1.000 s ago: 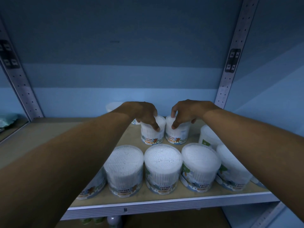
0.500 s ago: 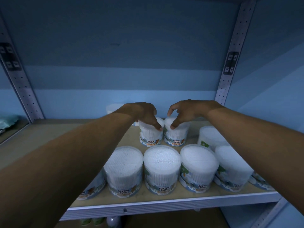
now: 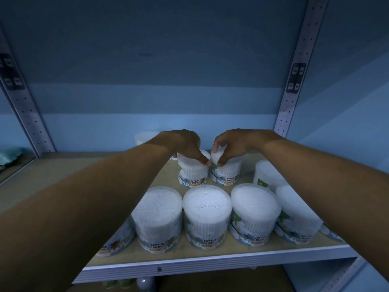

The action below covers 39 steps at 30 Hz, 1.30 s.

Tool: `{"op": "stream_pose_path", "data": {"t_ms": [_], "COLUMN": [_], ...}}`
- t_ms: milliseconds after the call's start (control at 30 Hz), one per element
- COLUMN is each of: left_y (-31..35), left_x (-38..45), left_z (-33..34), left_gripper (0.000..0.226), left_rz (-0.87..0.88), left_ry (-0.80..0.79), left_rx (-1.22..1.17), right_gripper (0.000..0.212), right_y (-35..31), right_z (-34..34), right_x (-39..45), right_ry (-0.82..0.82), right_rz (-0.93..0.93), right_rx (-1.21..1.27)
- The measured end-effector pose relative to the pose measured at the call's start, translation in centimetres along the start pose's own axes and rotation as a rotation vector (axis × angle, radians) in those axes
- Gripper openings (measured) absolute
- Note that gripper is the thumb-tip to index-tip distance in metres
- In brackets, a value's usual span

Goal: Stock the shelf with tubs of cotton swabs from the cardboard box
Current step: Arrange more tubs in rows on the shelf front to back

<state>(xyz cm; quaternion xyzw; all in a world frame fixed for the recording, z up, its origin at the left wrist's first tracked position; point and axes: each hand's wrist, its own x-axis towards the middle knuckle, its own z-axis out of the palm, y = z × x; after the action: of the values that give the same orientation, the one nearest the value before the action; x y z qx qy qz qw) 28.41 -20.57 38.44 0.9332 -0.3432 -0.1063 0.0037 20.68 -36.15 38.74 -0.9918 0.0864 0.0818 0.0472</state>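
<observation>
Clear round tubs of cotton swabs labelled "COTTON BUDS" stand on a wooden shelf (image 3: 52, 175). Several form a front row, among them one at the middle (image 3: 207, 216) and its neighbours (image 3: 157, 218) (image 3: 252, 211). Behind them stand two tubs side by side. My left hand (image 3: 185, 144) grips the lid of the left tub (image 3: 192, 175) from above. My right hand (image 3: 235, 144) grips the lid of the right tub (image 3: 226, 173), thumb and fingertips on its rim. Both tubs rest on the shelf. The cardboard box is out of view.
Another tub (image 3: 265, 171) stands right of the held pair, and a pale one (image 3: 145, 138) sits at the back left. Perforated metal uprights (image 3: 294, 91) (image 3: 25, 106) frame the bay. The shelf's white front edge (image 3: 210, 262) runs below the front row. Bare board lies to the left.
Both hands stay on the same two back-row tubs. The right hand's fingers have shifted on the lid rim. The tubs have barely moved.
</observation>
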Motion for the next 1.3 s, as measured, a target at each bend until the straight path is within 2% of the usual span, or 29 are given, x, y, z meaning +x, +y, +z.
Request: {"op": "stream_pose_path", "data": {"t_ms": [233,667,1300], "left_y": [-0.2,0.3,1.9], "left_x": [0.1,-0.9,-4.5], "left_z": [0.1,0.5,0.5], "left_gripper": [0.075,0.079,0.079], "left_rz": [0.028,0.032,0.051], "left_ry": [-0.042,-0.016,-0.065], "left_rx": [-0.025,0.007,0.054], "right_gripper": [0.047,0.049,0.053], "right_y": [0.3,-0.5,-1.1], "right_z": [0.5,0.3,0.4], "right_x": [0.1,-1.7,-5.1], "right_ry": [0.011,-0.015,-0.062], "right_rz": [0.020,0.035,0.065], "right_rx": [0.011,-0.011,-0.047]}}
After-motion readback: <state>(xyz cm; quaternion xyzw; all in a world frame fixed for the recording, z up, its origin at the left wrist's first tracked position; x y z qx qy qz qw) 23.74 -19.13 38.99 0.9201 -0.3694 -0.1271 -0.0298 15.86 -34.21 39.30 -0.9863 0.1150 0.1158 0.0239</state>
